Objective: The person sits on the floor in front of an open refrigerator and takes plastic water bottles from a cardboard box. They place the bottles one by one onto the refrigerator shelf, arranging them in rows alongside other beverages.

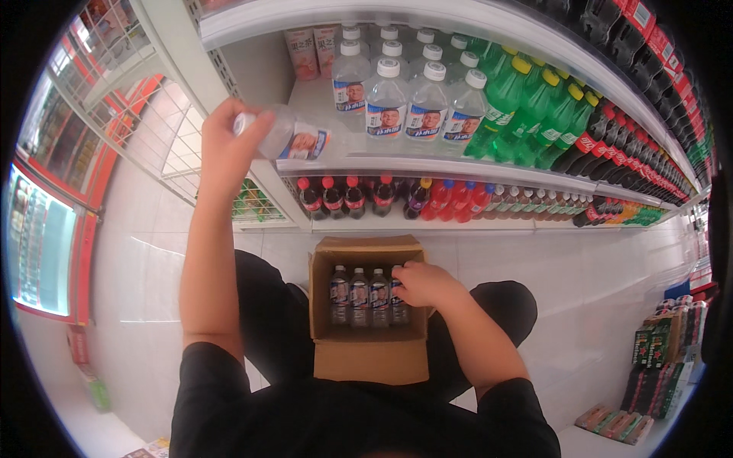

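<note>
My left hand [232,140] grips a clear plastic drink bottle [292,137] by its white-capped end. That bottle is tilted over the front left part of the shelf [358,157], base pointing right. Behind it, several matching clear bottles [385,106] stand upright in rows. Between my knees sits an open cardboard box [372,360], its flaps folded out. Inside is a row of several more clear bottles [359,295]. My right hand [424,283] is at the box's right side, its fingers on the top of the rightmost bottle [399,306]; whether it grips firmly I cannot tell.
Green bottles with yellow caps [509,100] and cola bottles [601,140] fill the shelf's right. Below, the bottom shelf holds red-capped cola bottles [332,197]. A white wire rack [131,120] borders the shelf's left. A lit glass-door fridge [43,246] stands far left, stacked drink packs [653,366] far right.
</note>
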Motion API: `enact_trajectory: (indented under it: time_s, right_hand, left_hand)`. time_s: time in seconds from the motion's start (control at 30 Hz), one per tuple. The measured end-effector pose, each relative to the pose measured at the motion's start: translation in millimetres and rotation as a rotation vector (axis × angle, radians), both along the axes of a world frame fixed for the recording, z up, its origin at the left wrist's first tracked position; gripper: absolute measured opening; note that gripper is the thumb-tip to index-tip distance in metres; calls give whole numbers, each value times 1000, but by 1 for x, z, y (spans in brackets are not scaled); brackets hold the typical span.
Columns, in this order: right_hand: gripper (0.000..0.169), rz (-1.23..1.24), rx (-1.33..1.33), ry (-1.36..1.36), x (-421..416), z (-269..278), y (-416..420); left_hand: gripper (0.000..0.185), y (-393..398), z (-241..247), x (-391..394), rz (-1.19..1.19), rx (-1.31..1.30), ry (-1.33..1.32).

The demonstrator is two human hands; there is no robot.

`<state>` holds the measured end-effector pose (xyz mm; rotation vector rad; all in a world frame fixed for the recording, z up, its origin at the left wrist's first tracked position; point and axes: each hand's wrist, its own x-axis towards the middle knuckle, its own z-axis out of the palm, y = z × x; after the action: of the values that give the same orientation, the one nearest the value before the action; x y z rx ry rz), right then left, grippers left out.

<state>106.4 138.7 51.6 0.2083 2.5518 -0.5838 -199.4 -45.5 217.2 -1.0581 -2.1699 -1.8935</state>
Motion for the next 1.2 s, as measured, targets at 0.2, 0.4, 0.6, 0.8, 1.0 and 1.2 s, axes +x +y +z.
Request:
enact_trajectory:
  time_s: [0.2,0.4,0.6,0.8,1.0,1.2]
  right_hand:
    - [41,-9,12,-27,-2,-6,-1]
    - [42,-10,4,-32,-2,-9,-3]
    - [44,-4,10,-41,0,-6,-2]
    - [43,-2,12,-44,2,-2,-7]
    - [41,37,53,-27,-1,-7,-15]
    - [42,69,11,-72,-1,-7,-24]
  left_hand:
    - [26,49,23,-14,-121,-188,-100]
    - [40,94,4,-21,-3,-353,225]
    - [46,105,-35,-2,117,-178,140]
    - [60,109,-95,-21,-205,-106,1]
    - [62,113,-110,-1,-99,-144,105]
    - [63,103,-95,14,-73,-345,123]
